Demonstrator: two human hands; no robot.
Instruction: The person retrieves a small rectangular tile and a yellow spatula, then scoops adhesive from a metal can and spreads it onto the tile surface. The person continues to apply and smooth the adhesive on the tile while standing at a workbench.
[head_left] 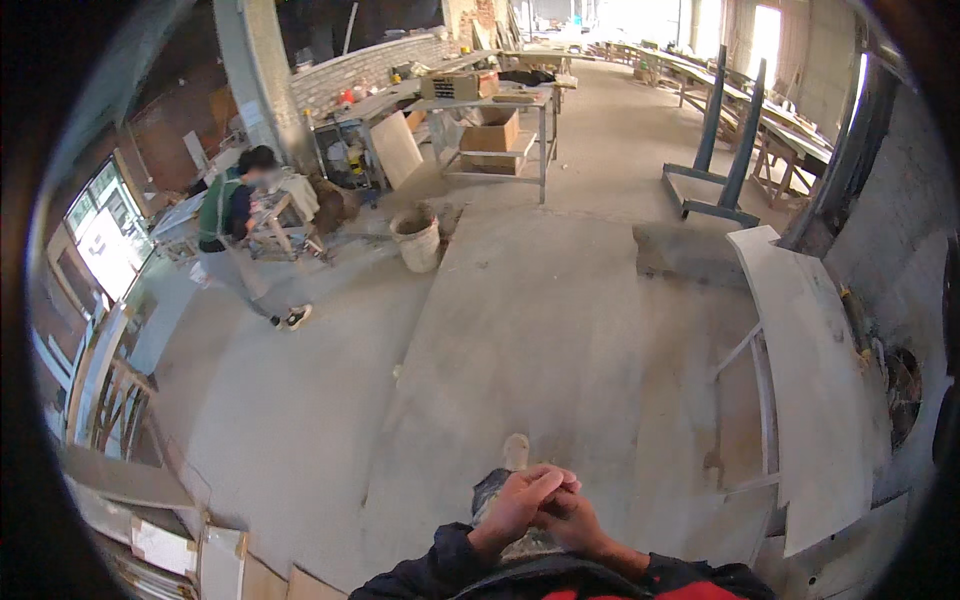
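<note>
Close to my body, at the bottom of the head view, my two hands are brought together. My left hand (513,508) has its fingers curled over against the right one. Beneath and beside it, my right hand (574,522) is closed too, its fingers bent inward. Whatever lies between them, if anything, is hidden by the fingers. Just beyond the hands, my light-coloured shoe (516,452) shows on the grey floor (500,340).
To the right stands a long pale board on a frame (810,380). A dusty bucket (416,241) sits ahead; a person (228,225) bends over a workbench at left. Farther off are a table with cardboard boxes (490,140) and a dark metal stand (712,190). Panels (165,545) lean at lower left.
</note>
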